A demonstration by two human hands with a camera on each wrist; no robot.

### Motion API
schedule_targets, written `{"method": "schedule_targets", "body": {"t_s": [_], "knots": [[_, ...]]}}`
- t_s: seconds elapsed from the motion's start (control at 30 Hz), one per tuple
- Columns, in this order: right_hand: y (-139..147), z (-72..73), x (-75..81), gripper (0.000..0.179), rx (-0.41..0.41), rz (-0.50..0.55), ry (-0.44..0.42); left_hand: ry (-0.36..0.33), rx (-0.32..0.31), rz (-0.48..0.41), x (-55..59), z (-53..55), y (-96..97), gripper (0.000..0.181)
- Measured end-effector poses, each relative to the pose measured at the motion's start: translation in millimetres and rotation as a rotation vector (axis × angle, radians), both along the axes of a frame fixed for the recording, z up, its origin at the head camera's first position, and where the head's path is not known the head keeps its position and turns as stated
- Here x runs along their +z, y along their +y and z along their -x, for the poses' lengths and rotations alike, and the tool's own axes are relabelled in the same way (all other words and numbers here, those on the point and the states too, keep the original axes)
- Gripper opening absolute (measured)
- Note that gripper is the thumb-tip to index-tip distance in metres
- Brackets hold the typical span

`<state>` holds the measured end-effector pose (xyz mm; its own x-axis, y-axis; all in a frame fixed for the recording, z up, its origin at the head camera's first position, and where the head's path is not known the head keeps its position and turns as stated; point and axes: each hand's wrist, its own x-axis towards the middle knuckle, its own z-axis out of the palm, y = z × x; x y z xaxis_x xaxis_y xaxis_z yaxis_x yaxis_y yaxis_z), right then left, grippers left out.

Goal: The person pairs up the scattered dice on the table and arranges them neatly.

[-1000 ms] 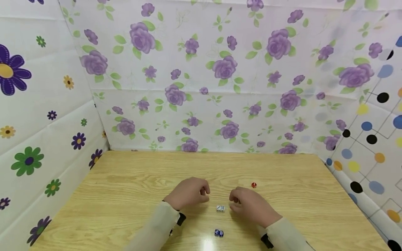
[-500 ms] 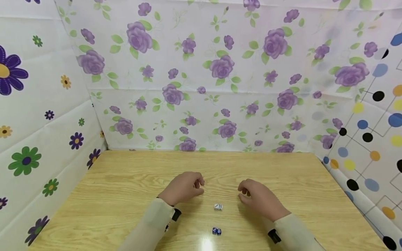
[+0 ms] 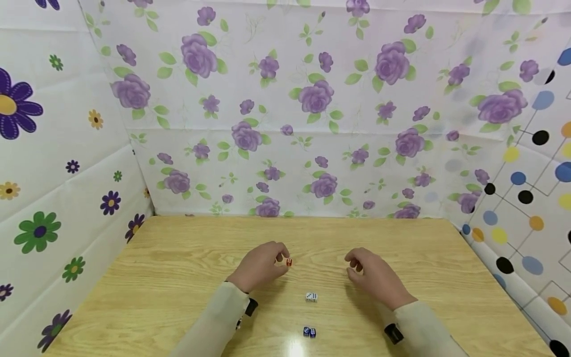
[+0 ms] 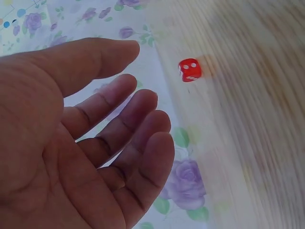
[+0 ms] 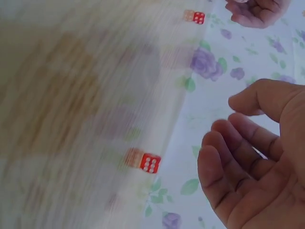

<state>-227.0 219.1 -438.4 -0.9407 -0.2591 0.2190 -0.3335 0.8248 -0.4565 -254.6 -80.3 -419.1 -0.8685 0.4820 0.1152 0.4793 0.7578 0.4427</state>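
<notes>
My left hand hovers over the table with loosely curved fingers and nothing between them. Just off its fingertips lies a red die; the left wrist view shows this red die on the wood, apart from the thumb. My right hand is held to the right, fingers relaxed and bent, holding nothing. A second red die rests near it in the right wrist view; the head view does not show that one. Between and nearer than the hands sit two white dice side by side, then two blue dice.
The wood-grain table meets a rose-patterned cloth at the back. Flower-patterned cloth borders the left side, and dotted cloth the right.
Both hands have moved apart, the left to the left and the right to the right, both slightly farther away. A red die now shows by the left fingertips; the one by my right hand is hidden.
</notes>
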Motion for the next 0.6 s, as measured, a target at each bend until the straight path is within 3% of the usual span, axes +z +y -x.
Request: {"method": "schedule_targets", "body": {"t_s": [0.2, 0.3, 0.47, 0.6], "knots": [[13, 7.5, -1.4, 0.028, -0.039, -0.193, 0.111, -0.017, 0.007, 0.02, -3.2, 9.1, 1.4, 0.025], [20, 10.4, -0.6, 0.034, -0.055, -0.255, 0.042, -0.026, 0.008, 0.036, -4.8, 14.6, 3.1, 0.024], [25, 17.0, -0.8, 0.026, -0.052, -0.253, -0.121, -0.082, 0.009, 0.068, -9.8, 20.8, 7.6, 0.028], [22, 24.3, -0.2, 0.022, -0.054, -0.255, -0.129, -0.084, 0.006, 0.097, -13.1, 23.5, 10.4, 0.028]]}}
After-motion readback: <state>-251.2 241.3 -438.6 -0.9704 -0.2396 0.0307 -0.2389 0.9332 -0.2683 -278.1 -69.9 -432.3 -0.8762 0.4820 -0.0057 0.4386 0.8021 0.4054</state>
